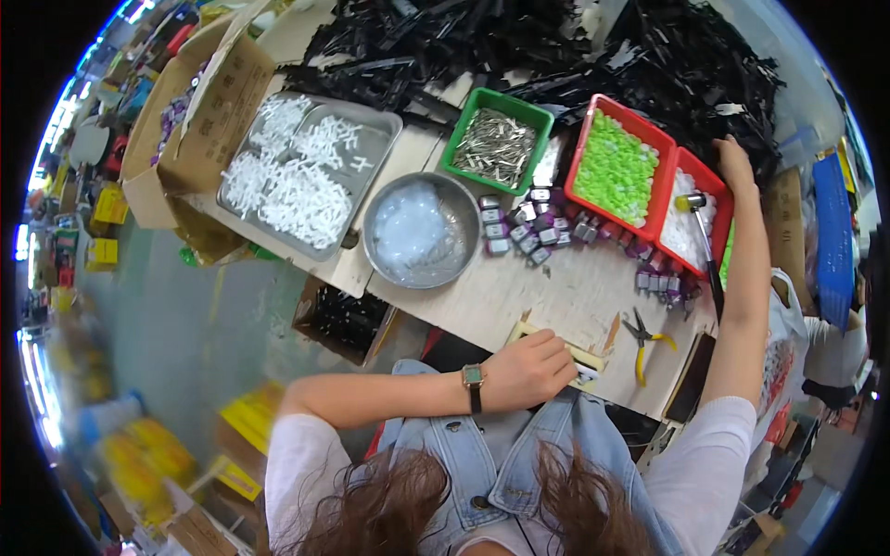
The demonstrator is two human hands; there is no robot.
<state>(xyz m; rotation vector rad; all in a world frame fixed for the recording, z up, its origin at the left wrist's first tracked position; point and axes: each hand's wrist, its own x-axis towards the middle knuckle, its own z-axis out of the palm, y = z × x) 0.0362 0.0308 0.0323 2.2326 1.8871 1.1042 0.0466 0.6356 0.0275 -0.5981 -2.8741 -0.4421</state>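
1. Jig (pixel 577 356) at the near table edge, a small pale block, pinned under the left hand (pixel 533 369); fingers curled down onto it, what lies between them too small to tell.
2. Right hand (pixel 734 159) stretched far out to the black plastic heap (pixel 593 46) behind the red bins, fingers resting on the strips; closed on one or not, cannot tell.
3. Hands well apart, right arm crossing over the red bin of white parts (pixel 693 222).
4. Hammer (pixel 705 243) lying across that bin, head on the parts, handle pointing back.
5. Pliers (pixel 642 339) just right of the jig; purple pieces (pixel 530 228) scattered mid-table.
6. Farther out: green-bead bin (pixel 616 167), green bin of metal clips (pixel 496 144), round bowl (pixel 422 230), steel tray (pixel 311 171).
7. Risk, as a judgement: reaching arm brushing the hammer handle and knocking it off; unwatched jig slipping off the edge.
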